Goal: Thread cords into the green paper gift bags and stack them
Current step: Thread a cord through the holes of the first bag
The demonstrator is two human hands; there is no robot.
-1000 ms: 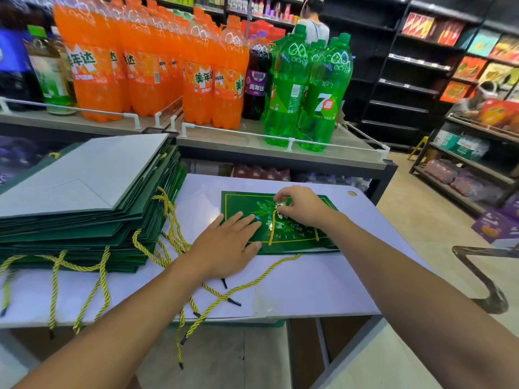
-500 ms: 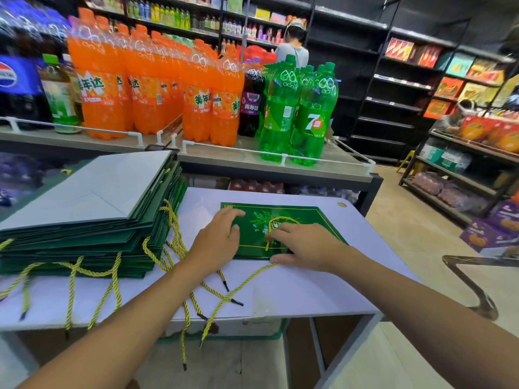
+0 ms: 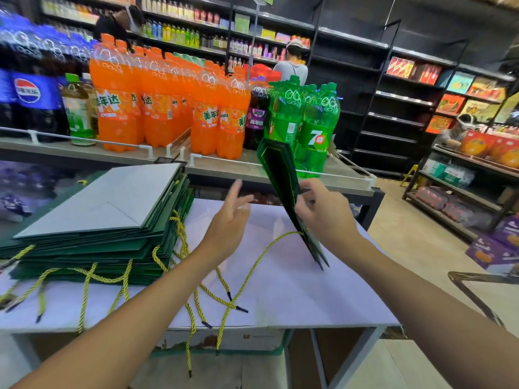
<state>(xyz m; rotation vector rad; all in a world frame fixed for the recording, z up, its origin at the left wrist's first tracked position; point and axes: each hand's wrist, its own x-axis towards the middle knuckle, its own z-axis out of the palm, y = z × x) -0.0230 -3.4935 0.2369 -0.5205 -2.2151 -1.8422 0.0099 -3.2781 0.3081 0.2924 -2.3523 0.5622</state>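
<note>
At centre left a stack of flat green bags [image 3: 92,234] lies on the white table [image 3: 309,299], yellow cords trailing from its near edge; just right of it the left hand [image 3: 227,226] hovers with fingers spread wide, holding nothing; a yellow cord [image 3: 252,269] runs from the table's front edge up to a green gift bag [image 3: 280,175], seen edge-on and tilted, its lower corner touching the table; right of centre the right hand [image 3: 327,217] grips this bag.

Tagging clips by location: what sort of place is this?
Probably a supermarket or grocery shop: rows of orange soda bottles and green 7Up bottles on a display shelf, and black aisle shelving behind with boxed goods.
</note>
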